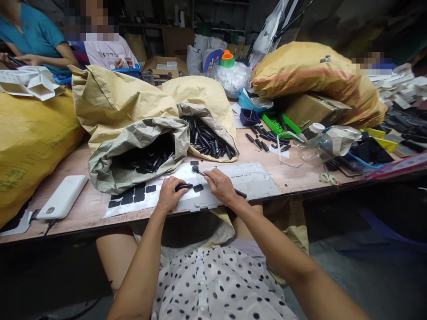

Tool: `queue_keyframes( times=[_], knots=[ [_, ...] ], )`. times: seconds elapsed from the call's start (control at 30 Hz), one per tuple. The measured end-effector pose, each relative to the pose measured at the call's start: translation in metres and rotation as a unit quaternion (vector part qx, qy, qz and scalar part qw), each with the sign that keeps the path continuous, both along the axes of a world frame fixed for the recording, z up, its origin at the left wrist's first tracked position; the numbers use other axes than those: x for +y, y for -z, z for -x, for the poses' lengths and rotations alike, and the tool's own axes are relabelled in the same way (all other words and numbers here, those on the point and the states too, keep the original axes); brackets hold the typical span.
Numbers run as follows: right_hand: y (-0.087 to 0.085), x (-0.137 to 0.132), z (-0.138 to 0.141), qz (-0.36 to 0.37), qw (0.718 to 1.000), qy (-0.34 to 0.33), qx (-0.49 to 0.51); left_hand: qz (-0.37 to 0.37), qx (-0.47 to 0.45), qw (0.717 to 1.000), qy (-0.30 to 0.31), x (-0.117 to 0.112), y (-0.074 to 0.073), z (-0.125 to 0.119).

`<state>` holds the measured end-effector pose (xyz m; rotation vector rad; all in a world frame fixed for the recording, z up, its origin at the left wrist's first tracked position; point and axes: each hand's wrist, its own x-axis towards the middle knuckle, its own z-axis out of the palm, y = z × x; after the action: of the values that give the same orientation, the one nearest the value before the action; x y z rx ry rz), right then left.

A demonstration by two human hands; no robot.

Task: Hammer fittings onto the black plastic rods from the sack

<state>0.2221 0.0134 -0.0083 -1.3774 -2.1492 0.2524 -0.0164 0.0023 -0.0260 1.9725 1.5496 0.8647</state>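
Observation:
My left hand (170, 192) is closed around a short black tube-shaped part (185, 186), low over the work surface. In my right hand (219, 184) is a thin tool with a round black head (195, 169), its head pointing left. Under both hands lies a grey-white board (255, 178). A white sheet (111, 212) with several black rounded-square pieces (127, 197) stretches out to the left. One loose black square (198, 188) sits between my hands. Beside my right wrist, a dark stick-like object (240, 194) shows partly.
Two sacks of black parts, a grey-lined sack (100, 164) and a paper sack (213, 95), open towards me. A white power bank (63, 198) lies left. Rightwards are a green tray (282, 124), a clear plastic jar (320, 144) and scissors (329, 178). Other people sit across the table.

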Motion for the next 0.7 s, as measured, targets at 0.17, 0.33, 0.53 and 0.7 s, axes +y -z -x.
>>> queue_keyframes(
  times=[0.17,0.33,0.53,0.7],
  knots=[
    [-0.006,-0.022,0.002,0.016,0.999,-0.028,-0.011,0.015,-0.005,1.0,-0.012,0.002,-0.001,-0.005],
    [-0.009,-0.032,0.011,0.01,0.997,-0.021,-0.071,0.021,0.003,1.0,-0.023,0.001,-0.003,-0.009],
    [-0.013,-0.032,0.016,-0.003,0.997,-0.018,-0.07,0.025,0.013,0.999,-0.03,0.001,-0.005,-0.013],
    [-0.017,-0.031,0.026,0.005,0.996,-0.04,-0.085,0.045,0.024,0.998,-0.048,0.0,-0.009,-0.016]
  ],
)
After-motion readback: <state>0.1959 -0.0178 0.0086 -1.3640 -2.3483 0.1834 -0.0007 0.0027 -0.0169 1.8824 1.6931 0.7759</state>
